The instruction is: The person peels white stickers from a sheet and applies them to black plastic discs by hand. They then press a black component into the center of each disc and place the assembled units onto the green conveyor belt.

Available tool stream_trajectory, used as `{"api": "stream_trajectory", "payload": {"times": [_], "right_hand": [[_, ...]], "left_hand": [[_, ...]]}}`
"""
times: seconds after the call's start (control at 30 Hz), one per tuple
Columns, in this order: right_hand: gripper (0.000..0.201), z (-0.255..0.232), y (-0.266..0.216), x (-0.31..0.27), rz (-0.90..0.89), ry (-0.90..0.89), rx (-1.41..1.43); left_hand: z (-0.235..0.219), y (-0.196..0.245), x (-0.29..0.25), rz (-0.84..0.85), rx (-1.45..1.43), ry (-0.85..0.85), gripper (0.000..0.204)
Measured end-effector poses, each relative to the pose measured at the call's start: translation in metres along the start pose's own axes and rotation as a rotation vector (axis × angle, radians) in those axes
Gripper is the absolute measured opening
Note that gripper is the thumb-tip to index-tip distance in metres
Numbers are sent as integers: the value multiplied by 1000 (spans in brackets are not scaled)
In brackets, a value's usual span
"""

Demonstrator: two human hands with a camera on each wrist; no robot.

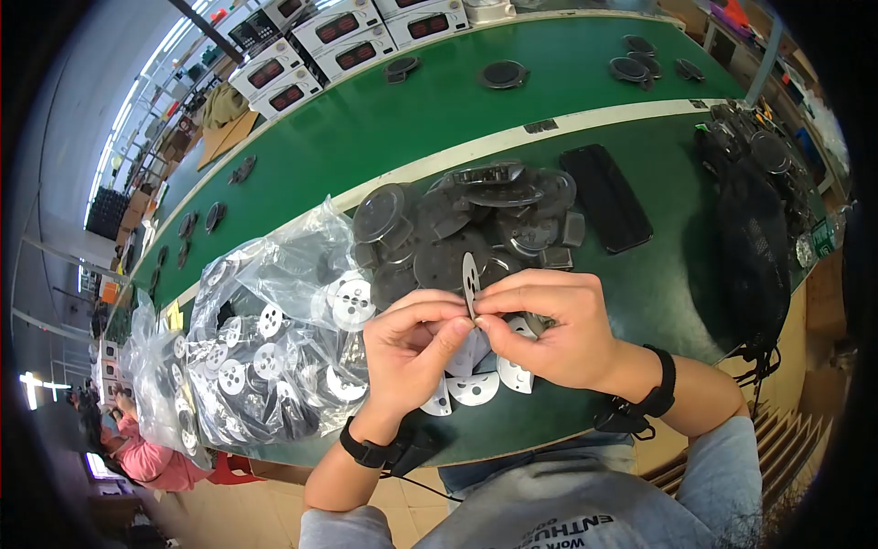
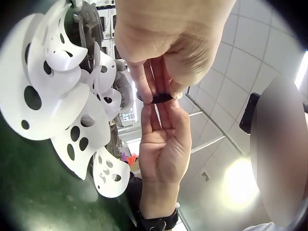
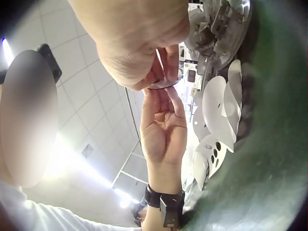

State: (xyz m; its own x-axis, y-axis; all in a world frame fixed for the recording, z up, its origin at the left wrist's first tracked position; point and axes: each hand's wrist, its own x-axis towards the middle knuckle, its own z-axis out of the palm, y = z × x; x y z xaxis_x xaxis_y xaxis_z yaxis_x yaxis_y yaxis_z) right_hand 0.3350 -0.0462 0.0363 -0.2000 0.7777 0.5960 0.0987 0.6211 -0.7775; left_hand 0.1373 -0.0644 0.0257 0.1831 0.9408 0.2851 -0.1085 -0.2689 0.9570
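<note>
Both hands pinch a thin round disc with holes [image 1: 470, 279], held edge-up between the fingertips above the table. My left hand [image 1: 412, 352] grips its left side and my right hand [image 1: 558, 329] its right side, thumbs meeting near the lower edge. In the left wrist view the disc [image 2: 161, 99] shows a dark face; in the right wrist view the disc [image 3: 163, 85] looks pale. Loose white perforated pieces [image 1: 474, 390] lie on the table just under the hands. Behind the disc sits a heap of dark round plastic parts [image 1: 448, 261].
Clear plastic bags [image 1: 274, 366] of white perforated discs lie at left. A black phone [image 1: 606, 199] rests right of the heap, with a black bag [image 1: 754, 238] farther right. Several dark round parts [image 1: 503, 75] and white boxes [image 1: 343, 41] stand farther back. A person in pink [image 1: 155, 453] sits at left.
</note>
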Motion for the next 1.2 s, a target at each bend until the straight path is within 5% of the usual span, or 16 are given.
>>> {"api": "stream_trajectory", "payload": {"times": [0.87, 1.03, 1.13, 1.2], "right_hand": [[12, 2, 1, -6, 95, -11, 0], [9, -17, -2, 5, 324, 232, 490], [7, -25, 2, 8, 354, -34, 471], [10, -18, -2, 11, 231, -150, 209]], "left_hand": [[16, -2, -5, 13, 189, 102, 8], [-25, 3, 10, -160, 12, 334, 8], [-37, 8, 18, -166, -286, 361, 14], [-41, 4, 17, -184, -451, 319, 17]]}}
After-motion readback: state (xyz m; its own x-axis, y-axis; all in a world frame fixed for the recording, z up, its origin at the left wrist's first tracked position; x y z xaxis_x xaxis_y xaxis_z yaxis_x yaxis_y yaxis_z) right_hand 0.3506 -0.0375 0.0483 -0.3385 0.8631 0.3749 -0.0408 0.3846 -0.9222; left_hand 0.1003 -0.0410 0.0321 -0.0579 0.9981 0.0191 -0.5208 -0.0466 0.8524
